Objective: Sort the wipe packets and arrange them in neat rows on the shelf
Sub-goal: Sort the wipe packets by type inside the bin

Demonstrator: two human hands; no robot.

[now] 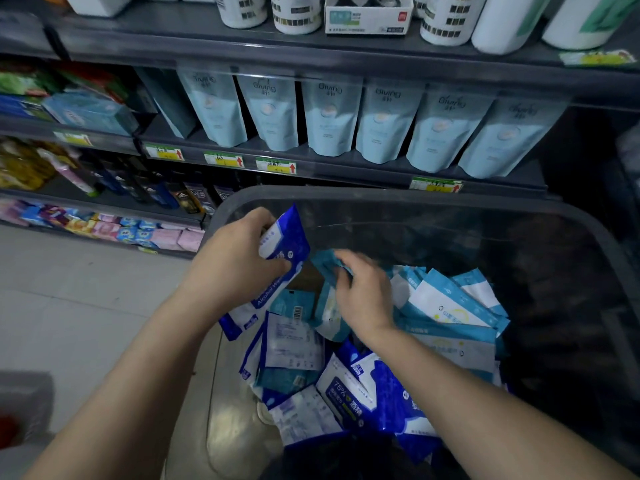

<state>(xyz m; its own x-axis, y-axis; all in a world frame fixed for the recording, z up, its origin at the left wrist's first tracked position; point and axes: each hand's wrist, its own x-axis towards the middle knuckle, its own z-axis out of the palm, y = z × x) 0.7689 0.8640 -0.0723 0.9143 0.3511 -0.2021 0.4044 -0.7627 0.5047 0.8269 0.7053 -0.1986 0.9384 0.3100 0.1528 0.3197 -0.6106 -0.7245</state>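
Note:
A clear plastic bin (398,199) in front of me holds several wipe packets. My left hand (235,261) grips a dark blue and white alcohol wipe packet (287,237) above the bin's left side. Just right of it, my right hand (363,292) pinches a teal packet (323,263) lifted from the pile; the hand is blurred. More dark blue packets (363,389) lie at the bin's near side. Light blue and white packets (450,306) are stacked at the right. The shelf (346,168) behind the bin carries a row of upright pale blue pouches (329,119).
Yellow-green price tags (275,165) run along the shelf edge. White canisters (446,19) and a box stand on the shelf above. Bottles and pink and blue packs (138,230) fill lower shelves at left. Pale tiled floor (86,306) lies to the left.

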